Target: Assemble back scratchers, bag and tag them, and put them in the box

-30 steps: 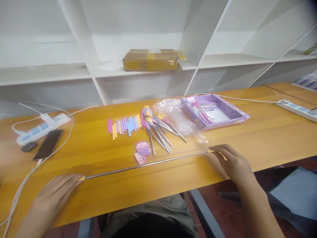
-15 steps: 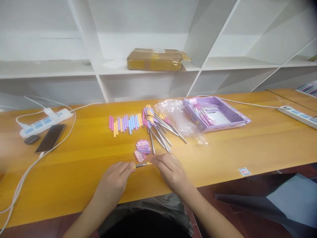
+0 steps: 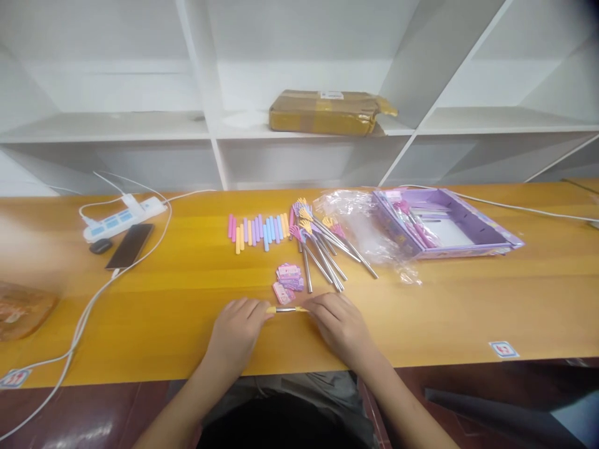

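Between my two hands a small back scratcher (image 3: 285, 309) with a metal rod lies level, just above or on the table. My left hand (image 3: 242, 324) is closed on its yellow handle end. The fingers of my right hand (image 3: 337, 321) pinch its yellow hand-shaped head, which they partly hide. Just beyond the rod is a small pile of pink and purple printed cards (image 3: 289, 280). Behind it lies a heap of metal-rod back scratchers (image 3: 322, 249) with yellow, pink and purple heads. Left of the heap, coloured handle sleeves (image 3: 255, 231) are lined up in a row.
Clear plastic wrapping (image 3: 358, 224) lies beside a purple box (image 3: 486, 240) holding bagged pieces and rods. On the left are a power strip (image 3: 124, 221), a phone (image 3: 131, 246) and white cables (image 3: 84, 318). A taped carton (image 3: 322, 115) rests on the shelf behind.
The view has swung left, so the table's things appear further right. The back scratcher now lies level instead of slightly tilted, and more of its yellow handle shows beside my left fingers.
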Demonstrator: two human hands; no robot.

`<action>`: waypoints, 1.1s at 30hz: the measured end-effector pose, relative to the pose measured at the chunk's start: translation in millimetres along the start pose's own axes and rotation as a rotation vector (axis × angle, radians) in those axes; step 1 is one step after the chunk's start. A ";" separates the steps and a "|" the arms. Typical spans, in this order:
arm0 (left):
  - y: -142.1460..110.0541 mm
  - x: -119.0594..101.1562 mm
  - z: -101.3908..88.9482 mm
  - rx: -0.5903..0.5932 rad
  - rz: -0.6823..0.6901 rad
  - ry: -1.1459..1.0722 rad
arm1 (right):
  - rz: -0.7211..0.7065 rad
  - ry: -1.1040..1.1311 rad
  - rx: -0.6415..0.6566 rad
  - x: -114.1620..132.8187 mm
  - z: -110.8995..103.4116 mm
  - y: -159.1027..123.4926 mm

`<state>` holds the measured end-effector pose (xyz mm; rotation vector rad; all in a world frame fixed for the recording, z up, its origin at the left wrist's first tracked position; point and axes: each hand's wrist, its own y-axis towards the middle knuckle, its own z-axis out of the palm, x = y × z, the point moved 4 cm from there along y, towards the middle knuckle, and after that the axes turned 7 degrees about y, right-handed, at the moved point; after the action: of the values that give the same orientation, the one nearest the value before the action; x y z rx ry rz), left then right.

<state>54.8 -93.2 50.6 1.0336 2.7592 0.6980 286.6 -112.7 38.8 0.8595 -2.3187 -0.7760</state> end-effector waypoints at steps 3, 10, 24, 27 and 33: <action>-2.1 -2.0 1.0 0.000 -0.049 0.070 | 0.008 -0.009 -0.024 -0.4 1.1 -1.6; -5.5 -10.4 -1.0 -0.035 -0.041 0.073 | 0.056 0.003 -0.019 -5.4 0.9 -2.5; -8.5 -7.4 4.2 -0.043 -0.005 0.042 | 0.042 -0.004 0.071 -0.7 7.4 -2.7; -9.8 -9.3 5.6 -0.052 0.001 0.026 | 0.017 -0.013 0.061 0.3 6.4 -5.0; -8.8 -10.0 -1.0 -0.070 0.009 -0.005 | -0.043 -0.007 0.017 6.2 -6.9 -4.4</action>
<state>57.0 -105.8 46.9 1.0333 2.7063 0.7867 288.8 -122.1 42.3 0.9187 -2.3231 -0.7792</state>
